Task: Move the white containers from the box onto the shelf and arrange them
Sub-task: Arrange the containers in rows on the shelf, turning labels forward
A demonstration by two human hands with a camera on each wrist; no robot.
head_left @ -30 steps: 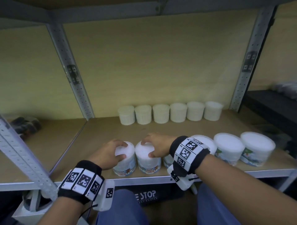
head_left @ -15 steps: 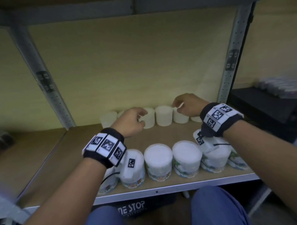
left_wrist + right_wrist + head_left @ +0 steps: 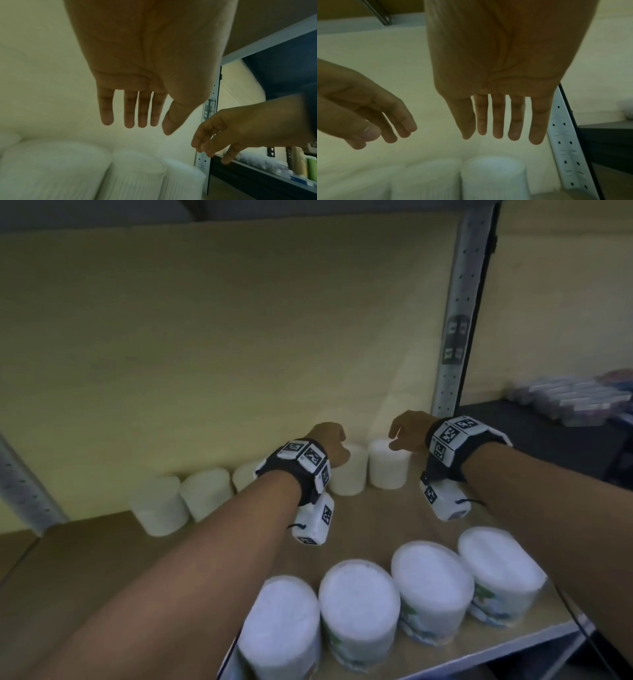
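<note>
Several small white ribbed containers [image 3: 205, 491] stand in a row against the back wall of the shelf. Larger white tubs [image 3: 359, 601] with printed labels line the front edge. My left hand [image 3: 330, 445] hovers over the back container [image 3: 346, 474] second from the right. My right hand [image 3: 406, 433] hovers over the rightmost one [image 3: 388, 463]. In the left wrist view my left hand [image 3: 137, 125] has straight fingers and holds nothing above the containers [image 3: 137, 173]. In the right wrist view my right hand [image 3: 501, 135] is just as empty above the end container [image 3: 493, 175].
A perforated metal upright [image 3: 459, 337] stands right behind the end of the back row. Beyond it is a dark shelf [image 3: 548, 446] with packaged goods [image 3: 575, 402]. The wooden shelf board [image 3: 102, 559] shows bare at the left.
Both hands let go of the front tubs' lids and reached over them to the right end of the back row. The view has moved closer and to the right.
</note>
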